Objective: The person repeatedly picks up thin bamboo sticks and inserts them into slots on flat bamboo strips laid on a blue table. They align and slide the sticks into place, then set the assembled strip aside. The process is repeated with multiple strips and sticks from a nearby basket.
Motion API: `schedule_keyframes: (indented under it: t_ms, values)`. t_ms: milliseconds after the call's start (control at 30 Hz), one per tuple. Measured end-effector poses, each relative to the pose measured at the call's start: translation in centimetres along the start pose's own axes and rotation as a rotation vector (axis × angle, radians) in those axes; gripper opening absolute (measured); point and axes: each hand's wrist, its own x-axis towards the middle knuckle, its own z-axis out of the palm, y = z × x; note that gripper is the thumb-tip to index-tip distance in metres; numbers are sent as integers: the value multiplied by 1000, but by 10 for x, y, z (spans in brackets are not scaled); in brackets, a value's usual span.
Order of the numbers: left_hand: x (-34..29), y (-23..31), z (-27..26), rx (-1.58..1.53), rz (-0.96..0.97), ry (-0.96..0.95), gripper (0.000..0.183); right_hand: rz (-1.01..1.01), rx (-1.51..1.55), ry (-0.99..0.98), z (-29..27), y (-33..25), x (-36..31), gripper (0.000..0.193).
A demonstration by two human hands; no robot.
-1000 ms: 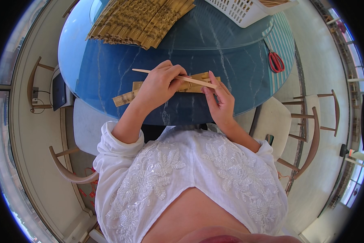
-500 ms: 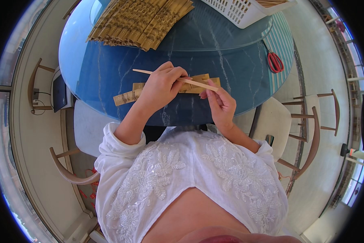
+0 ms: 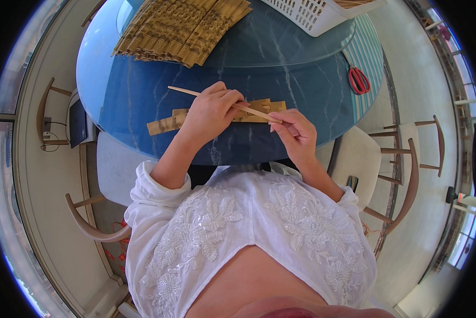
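A pale wooden chopstick [image 3: 259, 113] slants over the table between my two hands, its thin end to the upper left. I cannot tell whether it is one or a pair lying together. My left hand [image 3: 210, 110] is closed around its middle. The thumb and fingers of my right hand [image 3: 297, 131] pinch its thick end. Beneath and behind my hands, several gold-brown printed paper sleeves [image 3: 165, 124] lie spread on the blue table; my left hand hides part of them.
A large pile of similar gold-brown sleeves [image 3: 182, 29] sits at the far left of the round blue table [image 3: 142, 95]. A white slotted basket [image 3: 315, 18] with wooden sticks stands at the far right. Red-handled scissors [image 3: 359, 80] lie on a striped mat. Chairs [image 3: 354, 159] flank the table.
My right hand has shifted slightly right and now pinches the chopstick's thick end from above, its fingers more closed. The chopstick has slid a little to the left.
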Motion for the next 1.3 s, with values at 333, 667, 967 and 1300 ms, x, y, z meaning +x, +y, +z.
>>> schedule_keyframes:
  t_ms: [333, 667, 967, 1300]
  values:
    - [3, -24, 11, 144, 75, 79, 11, -146, 134, 692, -90, -15, 26, 20]
    - [7, -25, 14, 105, 89, 87, 11, -105, 40, 750, -129, -18, 18, 20]
    - [8, -24, 12, 50, 76, 89, 10, -78, 36, 763, -129, -14, 23, 17]
    - [7, -23, 11, 42, 84, 82, 9, -130, -161, 824, -127, -29, 28, 14]
